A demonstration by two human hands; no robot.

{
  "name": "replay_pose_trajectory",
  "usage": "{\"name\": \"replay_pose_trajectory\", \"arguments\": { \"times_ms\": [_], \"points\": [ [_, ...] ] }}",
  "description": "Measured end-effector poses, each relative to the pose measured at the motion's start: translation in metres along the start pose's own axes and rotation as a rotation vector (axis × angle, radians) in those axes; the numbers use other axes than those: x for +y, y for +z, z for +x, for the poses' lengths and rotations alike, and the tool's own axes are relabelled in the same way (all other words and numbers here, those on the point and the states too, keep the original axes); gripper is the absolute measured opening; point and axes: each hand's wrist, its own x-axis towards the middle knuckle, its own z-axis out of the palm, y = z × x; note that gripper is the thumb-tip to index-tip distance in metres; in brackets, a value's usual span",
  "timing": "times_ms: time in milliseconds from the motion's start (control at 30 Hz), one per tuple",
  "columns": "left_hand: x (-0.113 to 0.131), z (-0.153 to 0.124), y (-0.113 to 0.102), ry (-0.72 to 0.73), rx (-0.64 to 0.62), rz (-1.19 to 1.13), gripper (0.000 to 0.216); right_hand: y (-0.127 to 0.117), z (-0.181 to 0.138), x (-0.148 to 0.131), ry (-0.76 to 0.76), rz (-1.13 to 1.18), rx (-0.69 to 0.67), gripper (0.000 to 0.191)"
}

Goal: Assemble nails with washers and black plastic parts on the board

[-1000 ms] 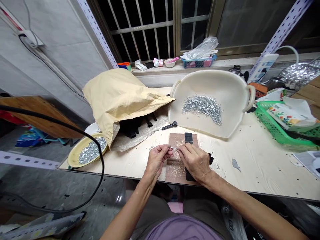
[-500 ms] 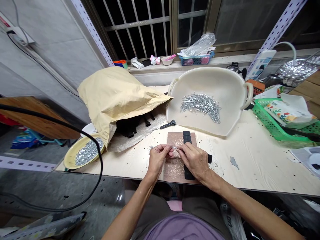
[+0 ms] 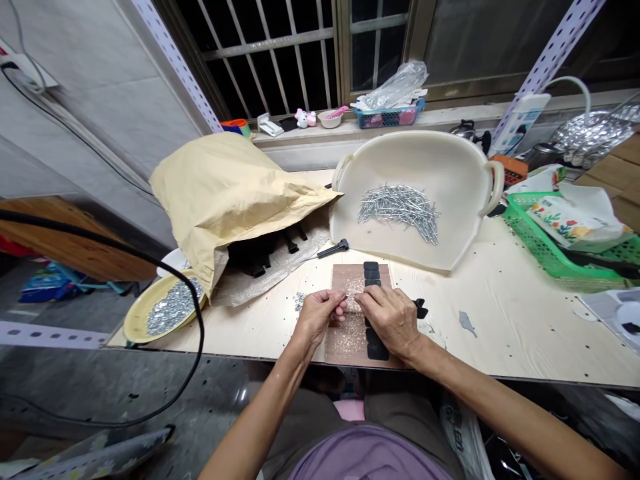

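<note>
My left hand point(image 3: 316, 316) and my right hand point(image 3: 391, 315) meet over a brown board point(image 3: 345, 343), fingertips pinched close together. A thin metal pin point(image 3: 351, 295) bridges the small gap between them; its ends are hidden in the fingers. Whether the left fingers also hold a smaller part cannot be made out. Black flat pieces point(image 3: 377, 350) lie in a column on the board, partly under my right hand. Another black piece point(image 3: 421, 308) sits just right of that hand. Left of the board is a small cluster of metal bits point(image 3: 299, 301).
A white basin point(image 3: 425, 157) holding metal pins point(image 3: 400, 210) stands behind the board. At left are a yellow bowl point(image 3: 131, 320) of small metal parts and a yellow sack point(image 3: 215, 183) with black pieces inside. A black-handled tool point(image 3: 333, 249) lies between. A green basket point(image 3: 545, 257) is at right.
My right fingertips have shifted slightly away from the left, and less of the pin shows. The black piece beside my right hand looks turned. The whole view has shifted a little.
</note>
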Motion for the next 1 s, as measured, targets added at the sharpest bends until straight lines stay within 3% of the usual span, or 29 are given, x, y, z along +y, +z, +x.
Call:
{"name": "replay_pose_trajectory", "arguments": {
  "times_ms": [233, 567, 1000],
  "points": [
    [0.0034, -0.0008, 0.0044, 0.099, 0.055, 0.128, 0.034, 0.0037, 0.0016, 0.0038, 0.037, -0.002, -0.028, 0.021],
    [0.0027, -0.0003, 0.0031, 0.144, -0.023, 0.216, 0.032, 0.0027, -0.0039, 0.0075, 0.107, 0.152, -0.11, 0.024],
    [0.0034, 0.0008, 0.0006, 0.081, -0.096, 0.247, 0.034, -0.0019, -0.0072, 0.0104, 0.141, 0.232, -0.178, 0.021]
  ]
}}
